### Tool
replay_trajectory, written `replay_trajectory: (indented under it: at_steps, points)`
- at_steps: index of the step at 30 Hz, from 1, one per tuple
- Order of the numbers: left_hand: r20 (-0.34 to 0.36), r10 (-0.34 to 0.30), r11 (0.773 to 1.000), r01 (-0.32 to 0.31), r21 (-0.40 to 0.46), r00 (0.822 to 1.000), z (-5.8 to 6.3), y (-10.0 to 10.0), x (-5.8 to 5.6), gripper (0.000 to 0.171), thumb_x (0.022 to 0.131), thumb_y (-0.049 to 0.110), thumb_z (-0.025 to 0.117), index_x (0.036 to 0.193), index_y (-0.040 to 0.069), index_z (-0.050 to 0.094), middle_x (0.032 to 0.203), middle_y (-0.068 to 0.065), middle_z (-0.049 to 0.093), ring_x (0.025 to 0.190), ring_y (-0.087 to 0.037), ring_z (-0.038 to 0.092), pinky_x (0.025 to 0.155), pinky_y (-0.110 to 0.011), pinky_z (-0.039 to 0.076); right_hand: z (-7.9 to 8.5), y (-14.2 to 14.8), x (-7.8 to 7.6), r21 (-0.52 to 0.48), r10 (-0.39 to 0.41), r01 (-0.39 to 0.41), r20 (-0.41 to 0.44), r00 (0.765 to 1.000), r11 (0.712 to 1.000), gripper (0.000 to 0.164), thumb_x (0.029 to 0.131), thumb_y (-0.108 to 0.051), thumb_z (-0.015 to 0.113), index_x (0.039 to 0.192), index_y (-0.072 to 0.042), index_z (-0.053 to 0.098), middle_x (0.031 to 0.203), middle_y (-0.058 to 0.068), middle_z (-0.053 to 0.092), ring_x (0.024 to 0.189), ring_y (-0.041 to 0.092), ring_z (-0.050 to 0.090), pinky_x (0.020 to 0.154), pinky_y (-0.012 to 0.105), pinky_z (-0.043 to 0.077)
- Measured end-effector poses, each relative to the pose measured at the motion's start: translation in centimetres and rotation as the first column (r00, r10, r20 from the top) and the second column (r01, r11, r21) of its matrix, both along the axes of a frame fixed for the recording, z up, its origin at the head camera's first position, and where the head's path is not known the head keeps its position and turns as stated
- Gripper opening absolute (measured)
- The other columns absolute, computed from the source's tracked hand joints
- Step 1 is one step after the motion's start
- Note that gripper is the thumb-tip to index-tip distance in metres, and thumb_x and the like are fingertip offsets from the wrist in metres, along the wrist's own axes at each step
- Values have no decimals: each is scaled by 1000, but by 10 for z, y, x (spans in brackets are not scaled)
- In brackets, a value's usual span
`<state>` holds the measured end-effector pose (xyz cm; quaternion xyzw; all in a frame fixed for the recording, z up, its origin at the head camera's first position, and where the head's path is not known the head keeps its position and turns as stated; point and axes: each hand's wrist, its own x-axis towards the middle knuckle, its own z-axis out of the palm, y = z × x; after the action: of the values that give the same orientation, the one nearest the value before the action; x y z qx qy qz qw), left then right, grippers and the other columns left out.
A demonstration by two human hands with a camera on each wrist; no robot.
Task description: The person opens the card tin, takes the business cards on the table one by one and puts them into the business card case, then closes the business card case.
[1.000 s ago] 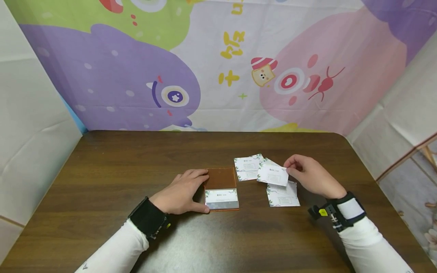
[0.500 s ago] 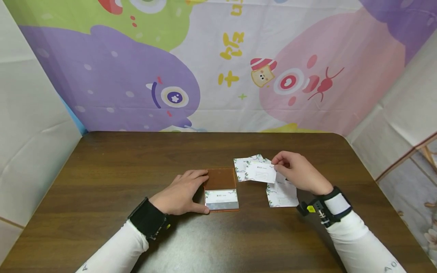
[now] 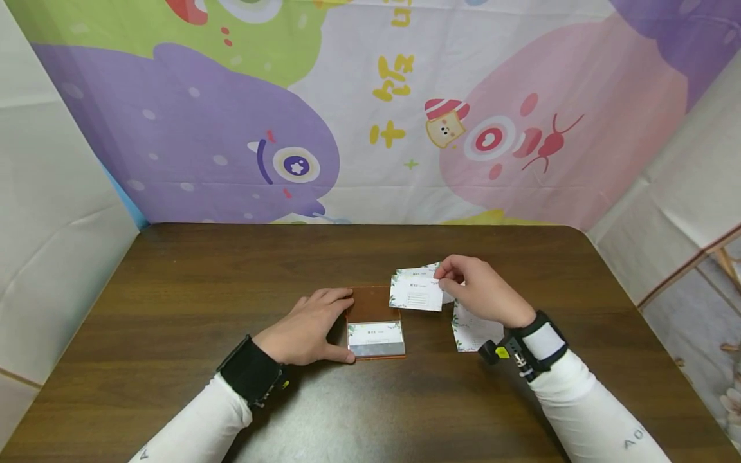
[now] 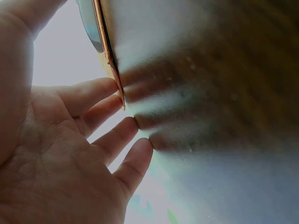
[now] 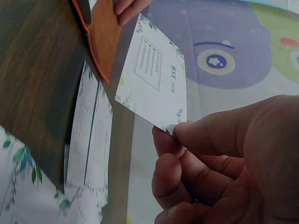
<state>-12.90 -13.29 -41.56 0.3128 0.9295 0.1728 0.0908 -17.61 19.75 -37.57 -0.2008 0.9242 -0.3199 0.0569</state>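
A brown leather card holder (image 3: pixel 375 303) lies unfolded on the table, a white business card (image 3: pixel 375 332) in its lower pocket. At its left side rests my left hand (image 3: pixel 309 326), fingers spread, thumb near the lower corner and fingertips at the upper edge. In the left wrist view those fingers (image 4: pixel 105 95) touch the holder's rim. My right hand (image 3: pixel 483 289) pinches another business card (image 3: pixel 415 292) by its corner between thumb and index finger. This card, printed with green leaves and small text, is held above the table, partly overlapping the holder's upper right edge in the head view.
Right of the holder lie several loose business cards (image 3: pixel 476 331), some partly hidden by my right hand and the held card. The brown wooden table (image 3: pixel 231 270) meets a cartoon-printed cloth (image 3: pixel 370 173) at the back, with pale cloth walls either side.
My right hand has moved left with the pinched card, from above the loose cards to the holder's upper right edge. The left hand and the holder have stayed in place.
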Motion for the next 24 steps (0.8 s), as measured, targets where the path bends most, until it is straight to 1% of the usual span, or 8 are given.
replay_trajectory:
  at_steps: [8,13,19,24]
  points:
    - [-2,4,1000,-4,-8,1000,0,0,0,100,78,63,74,151,3,42,159,-8,31,144,-28,27,108,-54,28,-1,-16,0,-15,39,-39,-21,999,999,6,97,-13,59,100,-13,65,86,-2,61,79,17,55,69,33,46]
    - [1,6,1000,-6,-4,1000,-1,0,0,100,77,63,74,151,3,42,160,-8,30,144,-28,27,109,-53,28,-4,-26,-1,-25,59,-60,-17,998,998,7,97,-13,59,99,-14,65,85,-3,61,78,16,55,68,32,46]
    - [2,6,1000,-6,-7,1000,0,0,0,101,77,63,74,151,3,42,160,-8,30,144,-28,26,109,-54,28,-5,-37,1,-18,63,-63,0,998,998,8,96,-13,58,99,-15,65,83,-3,60,75,16,55,66,32,46]
    - [5,11,1000,-11,0,1000,0,0,0,101,77,63,75,151,2,41,159,-8,30,144,-29,27,108,-56,28,-10,-46,1,-6,70,-70,11,997,998,7,96,-14,57,99,-17,64,83,-4,60,73,16,54,65,32,46]
